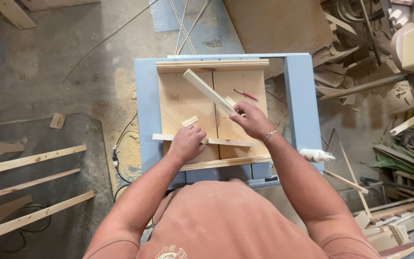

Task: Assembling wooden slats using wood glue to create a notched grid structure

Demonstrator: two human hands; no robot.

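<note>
While right hand (249, 118) grips angled strip (208, 90), left hand (186, 142) presses flat strip (226, 142) on sled (183, 103); fingers near blade slot (215, 112) risk cut if strip slips.

1. The left hand (186, 143) covered part of the thin strip (226, 142) lying across the wooden sled (183, 103); what its fingers did underneath could not be told.
2. The right hand (250, 120) hid the near end of the slanted wooden slat (207, 88) on the sled.
3. The person's torso hid the worktop (300, 96) edge nearest the sled.
4. Left of the sled, the floor slats (29, 160) ran off the picture's edge.
5. Right of the sled, the scrap pile (384, 86) was too cluttered to sort.
</note>
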